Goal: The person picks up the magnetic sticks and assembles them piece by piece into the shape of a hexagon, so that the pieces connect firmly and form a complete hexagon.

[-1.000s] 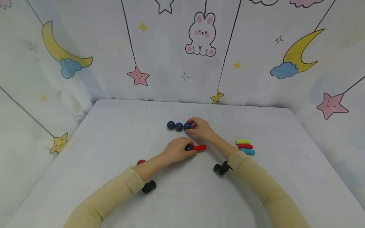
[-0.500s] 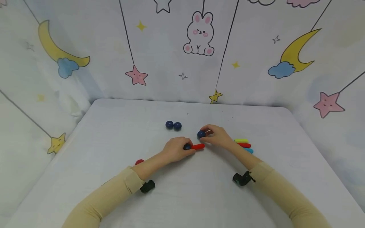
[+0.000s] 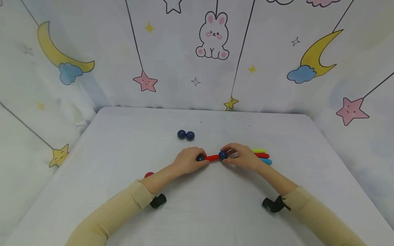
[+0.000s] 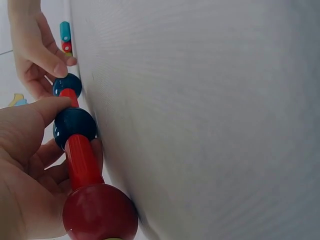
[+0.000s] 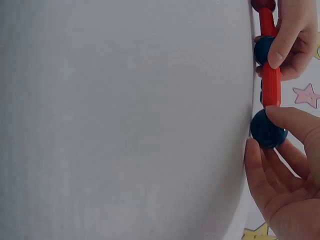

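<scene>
My left hand (image 3: 187, 161) grips a dark blue ball (image 4: 75, 127) in a row of toy pieces. From this ball one red rod (image 4: 82, 162) runs back to a dark red ball (image 4: 100, 212), mostly hidden by the forearm in the head view. A second red rod (image 5: 271, 87) extends from it to the right. Between thumb and fingers, my right hand (image 3: 244, 158) pinches another dark blue ball (image 5: 269, 131) against that rod's free end. Ball and rod appear to touch; whether they are joined, I cannot tell.
Two loose dark blue balls (image 3: 186, 135) lie side by side farther back on the white table (image 3: 197, 212). Beyond my right hand lie a yellow-green rod (image 3: 259, 150), a red rod (image 3: 262, 155) and a blue rod (image 3: 266, 161), partly covered. A patterned cloth (image 3: 172, 51) hangs behind.
My right hand has taken the rightmost blue ball from the back row and brought it right and nearer, to the red rod's end. The left hand has kept its hold with little movement.
</scene>
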Demonstrator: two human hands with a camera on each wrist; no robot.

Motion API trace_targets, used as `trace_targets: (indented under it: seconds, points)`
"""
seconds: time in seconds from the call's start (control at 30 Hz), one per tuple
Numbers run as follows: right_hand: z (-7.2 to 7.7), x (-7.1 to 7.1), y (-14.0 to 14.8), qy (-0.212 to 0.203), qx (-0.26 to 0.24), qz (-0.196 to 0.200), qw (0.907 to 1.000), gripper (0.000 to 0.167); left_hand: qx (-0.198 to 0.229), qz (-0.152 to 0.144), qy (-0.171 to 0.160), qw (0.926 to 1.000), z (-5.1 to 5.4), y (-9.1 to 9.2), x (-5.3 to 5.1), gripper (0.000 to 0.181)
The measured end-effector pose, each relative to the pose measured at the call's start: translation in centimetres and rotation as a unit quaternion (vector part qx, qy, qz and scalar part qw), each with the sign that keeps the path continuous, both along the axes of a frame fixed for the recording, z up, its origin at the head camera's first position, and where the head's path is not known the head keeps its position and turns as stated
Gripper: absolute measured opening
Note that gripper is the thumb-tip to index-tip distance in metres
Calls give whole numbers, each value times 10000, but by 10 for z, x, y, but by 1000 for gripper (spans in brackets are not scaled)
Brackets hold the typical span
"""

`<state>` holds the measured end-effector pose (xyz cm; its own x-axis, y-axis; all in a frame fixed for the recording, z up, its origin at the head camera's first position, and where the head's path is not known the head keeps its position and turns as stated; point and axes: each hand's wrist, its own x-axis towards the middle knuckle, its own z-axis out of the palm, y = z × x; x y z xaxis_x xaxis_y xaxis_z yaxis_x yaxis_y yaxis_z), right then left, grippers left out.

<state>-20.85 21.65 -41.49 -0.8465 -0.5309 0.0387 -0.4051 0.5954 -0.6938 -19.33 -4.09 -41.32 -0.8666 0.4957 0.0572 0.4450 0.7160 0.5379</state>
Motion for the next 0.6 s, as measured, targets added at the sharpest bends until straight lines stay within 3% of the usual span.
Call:
trace_targets:
  seconds: [0.33, 0.6]
  points:
    - [2, 3, -8, -293, -8, -114, 9995, 40, -19, 45, -245, 9997, 3, -2, 1, 29]
    - [2, 3, -14, -540, -214, -20, 9983, 43, -87, -145, -293, 9994, 8, 14, -5, 40]
